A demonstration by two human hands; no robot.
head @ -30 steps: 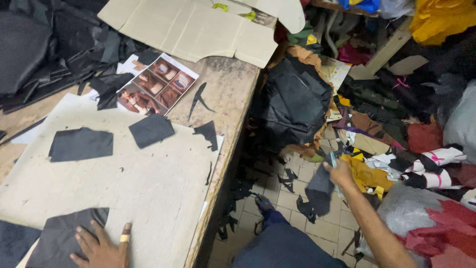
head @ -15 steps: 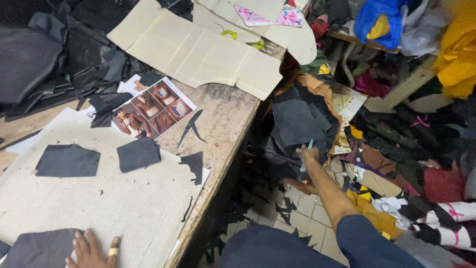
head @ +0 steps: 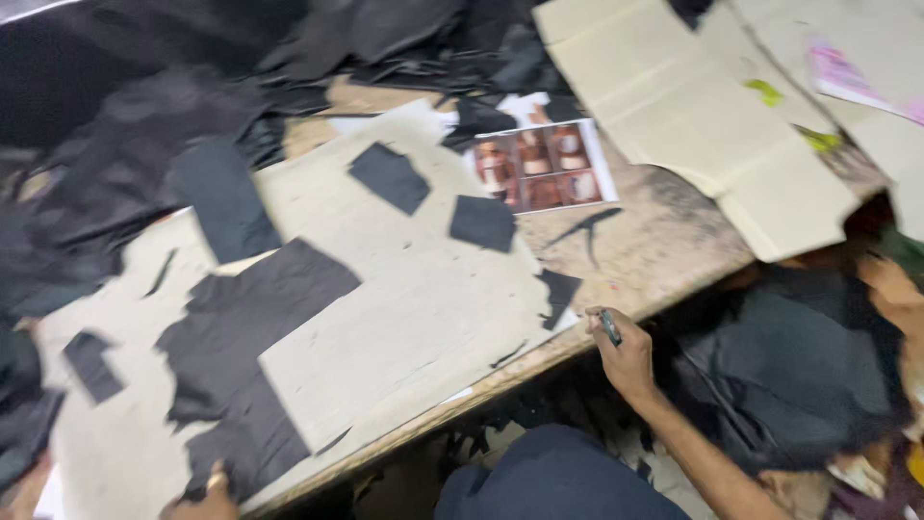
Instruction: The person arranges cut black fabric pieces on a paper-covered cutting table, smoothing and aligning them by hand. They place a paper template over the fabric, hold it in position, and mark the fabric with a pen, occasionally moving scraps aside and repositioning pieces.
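My right hand (head: pixel 630 361) is closed around a small dark slim tool (head: pixel 610 327), held upright at the table's front edge, beside a little black scrap (head: pixel 558 289). My left hand (head: pixel 207 496) shows only partly at the bottom edge, resting on a large black leather piece (head: pixel 255 337). That piece lies on a beige board sheet (head: pixel 423 299) covering the wooden table (head: pixel 664 250). Two smaller black cut pieces (head: pixel 388 176) (head: pixel 482 222) lie farther back on the sheet.
A printed photo sheet (head: pixel 541 166) lies behind the cut pieces. Flattened cardboard (head: pixel 693 116) covers the table's far right. Heaps of black leather (head: pixel 144 116) fill the back left. A dark bundle (head: pixel 789 376) sits below the table edge at right, my knee (head: pixel 549 477) underneath.
My right hand has risen from the scrap pile on the floor to the table edge, still holding the tool. The view has swung left. My left hand stays on the black piece.
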